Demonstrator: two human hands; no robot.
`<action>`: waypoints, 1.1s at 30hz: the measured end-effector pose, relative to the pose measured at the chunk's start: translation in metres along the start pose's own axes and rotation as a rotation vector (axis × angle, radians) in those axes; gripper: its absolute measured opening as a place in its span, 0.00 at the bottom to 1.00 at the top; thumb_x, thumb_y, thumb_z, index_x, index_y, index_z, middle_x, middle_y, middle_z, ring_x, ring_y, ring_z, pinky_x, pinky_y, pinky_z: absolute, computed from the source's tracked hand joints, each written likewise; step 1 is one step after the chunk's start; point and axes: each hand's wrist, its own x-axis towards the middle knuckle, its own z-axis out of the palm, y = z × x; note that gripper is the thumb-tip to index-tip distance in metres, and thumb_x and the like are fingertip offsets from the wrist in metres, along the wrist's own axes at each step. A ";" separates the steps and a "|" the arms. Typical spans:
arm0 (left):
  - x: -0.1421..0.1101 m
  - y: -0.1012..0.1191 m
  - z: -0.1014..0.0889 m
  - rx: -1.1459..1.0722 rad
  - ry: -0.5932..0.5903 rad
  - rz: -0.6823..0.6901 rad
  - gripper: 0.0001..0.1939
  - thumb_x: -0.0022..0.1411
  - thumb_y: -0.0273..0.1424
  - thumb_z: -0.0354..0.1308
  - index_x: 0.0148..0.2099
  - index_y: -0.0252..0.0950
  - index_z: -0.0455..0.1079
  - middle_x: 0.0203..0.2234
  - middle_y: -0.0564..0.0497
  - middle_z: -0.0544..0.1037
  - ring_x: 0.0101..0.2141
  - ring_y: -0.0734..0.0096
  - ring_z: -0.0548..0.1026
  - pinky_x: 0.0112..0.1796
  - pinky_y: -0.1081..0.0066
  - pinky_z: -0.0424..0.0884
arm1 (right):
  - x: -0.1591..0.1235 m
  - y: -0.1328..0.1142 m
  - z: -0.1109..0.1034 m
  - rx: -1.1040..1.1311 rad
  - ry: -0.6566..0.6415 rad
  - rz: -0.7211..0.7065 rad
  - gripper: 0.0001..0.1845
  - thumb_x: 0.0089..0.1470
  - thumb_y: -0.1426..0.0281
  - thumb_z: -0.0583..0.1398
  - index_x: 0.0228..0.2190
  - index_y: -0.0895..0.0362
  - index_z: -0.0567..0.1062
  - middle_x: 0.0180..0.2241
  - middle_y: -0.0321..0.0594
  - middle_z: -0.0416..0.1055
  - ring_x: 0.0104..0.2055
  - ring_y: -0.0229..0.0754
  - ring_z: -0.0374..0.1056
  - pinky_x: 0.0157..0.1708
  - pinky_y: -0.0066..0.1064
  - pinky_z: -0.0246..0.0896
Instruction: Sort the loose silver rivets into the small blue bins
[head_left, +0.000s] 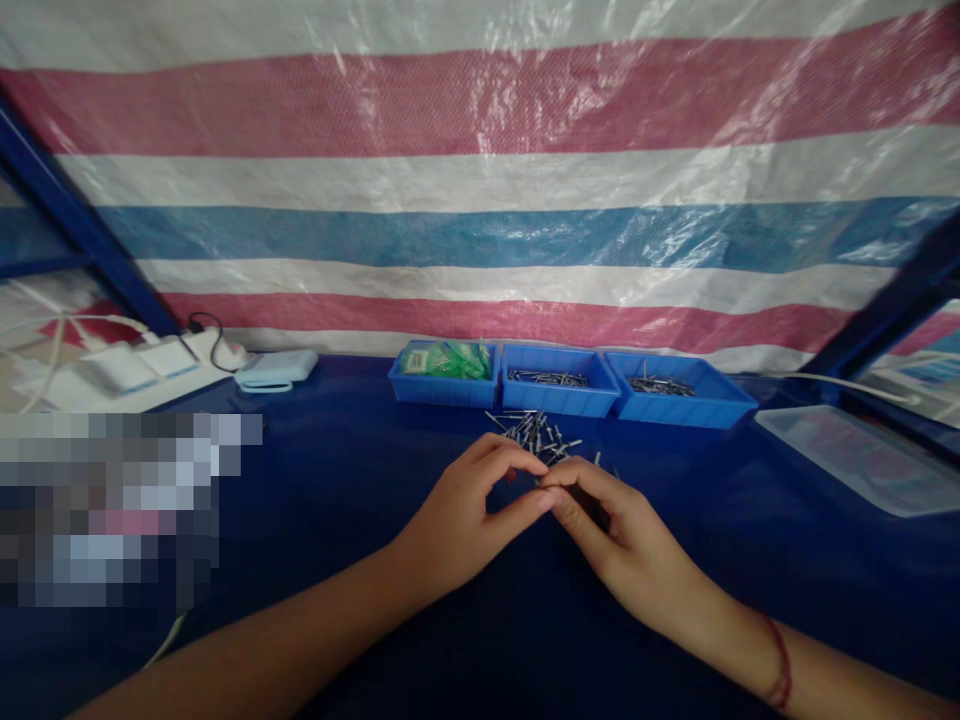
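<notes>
Thumb and fingers of my left hand come together in a pinch at the middle of the table. My right hand pinches at the same spot, its fingertips touching those of the left. Whatever lies between the fingertips is too small and covered to make out. Just beyond the hands lies a loose pile of blind rivets, silvery with long thin pins. Part of the pile is hidden behind my fingers.
Behind the pile stand three blue bins: the left bin holds green plastic packets, while the middle bin and right bin hold metal rivets. A translucent lid or tray lies right. Left are a power strip and light-blue device.
</notes>
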 end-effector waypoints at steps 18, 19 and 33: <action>-0.002 0.008 0.004 -0.124 0.095 -0.051 0.01 0.59 0.28 0.56 0.34 0.36 0.68 0.28 0.54 0.73 0.29 0.75 0.69 0.32 0.74 0.64 | 0.000 -0.005 0.001 -0.031 -0.018 -0.040 0.06 0.56 0.72 0.55 0.35 0.53 0.72 0.36 0.39 0.72 0.39 0.40 0.68 0.41 0.35 0.63; -0.002 0.008 0.004 -0.124 0.095 -0.050 0.01 0.59 0.28 0.55 0.35 0.37 0.68 0.29 0.54 0.73 0.29 0.75 0.69 0.32 0.74 0.64 | 0.000 -0.005 0.001 -0.044 -0.016 -0.040 0.05 0.56 0.72 0.55 0.34 0.53 0.72 0.36 0.39 0.72 0.39 0.40 0.68 0.41 0.35 0.63; -0.001 0.007 0.002 -0.119 0.112 -0.036 0.03 0.60 0.27 0.54 0.37 0.36 0.68 0.30 0.54 0.72 0.30 0.75 0.69 0.32 0.74 0.64 | 0.003 -0.002 0.001 0.023 0.117 -0.021 0.04 0.55 0.71 0.56 0.28 0.55 0.70 0.29 0.35 0.70 0.31 0.36 0.67 0.32 0.28 0.63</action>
